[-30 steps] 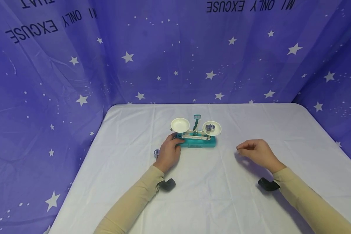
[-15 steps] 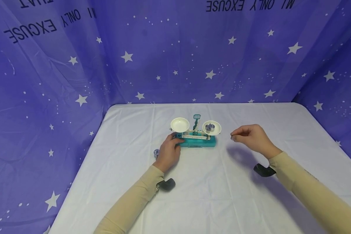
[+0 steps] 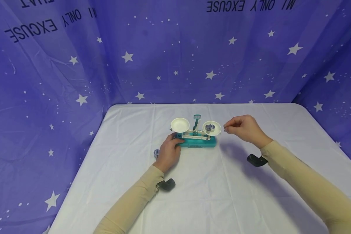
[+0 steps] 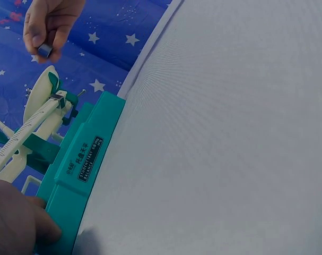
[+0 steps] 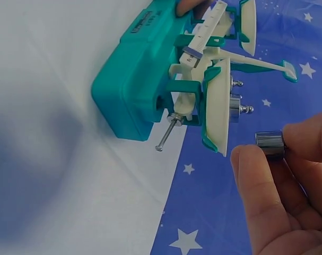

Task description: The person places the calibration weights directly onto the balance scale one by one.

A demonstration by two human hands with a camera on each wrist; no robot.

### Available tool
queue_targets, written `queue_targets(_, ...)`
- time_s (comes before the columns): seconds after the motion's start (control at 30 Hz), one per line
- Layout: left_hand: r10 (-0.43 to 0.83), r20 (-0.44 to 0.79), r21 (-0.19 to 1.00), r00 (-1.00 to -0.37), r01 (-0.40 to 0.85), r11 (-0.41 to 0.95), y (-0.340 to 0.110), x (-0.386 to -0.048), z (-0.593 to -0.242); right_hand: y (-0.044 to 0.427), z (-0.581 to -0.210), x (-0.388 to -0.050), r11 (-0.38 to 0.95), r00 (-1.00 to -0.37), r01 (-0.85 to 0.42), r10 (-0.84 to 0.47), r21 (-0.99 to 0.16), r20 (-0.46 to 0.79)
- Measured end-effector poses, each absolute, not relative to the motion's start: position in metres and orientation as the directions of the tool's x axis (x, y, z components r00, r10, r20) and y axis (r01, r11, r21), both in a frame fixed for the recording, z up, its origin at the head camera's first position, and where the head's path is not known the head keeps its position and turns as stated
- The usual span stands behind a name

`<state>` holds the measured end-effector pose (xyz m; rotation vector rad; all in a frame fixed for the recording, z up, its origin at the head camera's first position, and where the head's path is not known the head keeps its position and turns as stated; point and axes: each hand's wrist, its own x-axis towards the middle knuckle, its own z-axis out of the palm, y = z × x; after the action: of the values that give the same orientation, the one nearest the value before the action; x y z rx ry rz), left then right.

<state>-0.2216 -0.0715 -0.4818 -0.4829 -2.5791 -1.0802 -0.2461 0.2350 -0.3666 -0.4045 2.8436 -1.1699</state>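
A green tray balance [image 3: 196,143] stands toward the back of the table, its two white pans on top. My left hand [image 3: 168,153] holds the left end of the base, thumb along the front; its other fingers are partly hidden. Between thumb and fingertips, my right hand [image 3: 245,128] pinches a small shiny metal weight [image 5: 270,144]. That hand is raised just right of the right pan [image 5: 218,109], and the weight is apart from the pan. Several metal weights [image 3: 210,127] sit in the right pan. The left pan [image 3: 179,124] bears nothing visible.
Left of my left wrist another metal weight [image 3: 156,153] lies on the white tablecloth [image 3: 210,195], partly hidden by the hand. A purple curtain with stars [image 3: 163,52] hangs behind and beside the table. An adjusting screw [image 5: 167,134] juts from the balance's right end.
My right hand has risen and moved left and away from me, carrying the weight up close to the right pan. The left hand and the balance have stayed in place.
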Motion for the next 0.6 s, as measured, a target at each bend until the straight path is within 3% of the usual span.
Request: queue_targets(0.6,0.180,0.376,0.649,-0.909,0.397,0.649,-0.072,-0.221,-0.480,0.200,-0.366,-0.280,0.725,-0.949,-0.296,-0.299,-0.622,0.103)
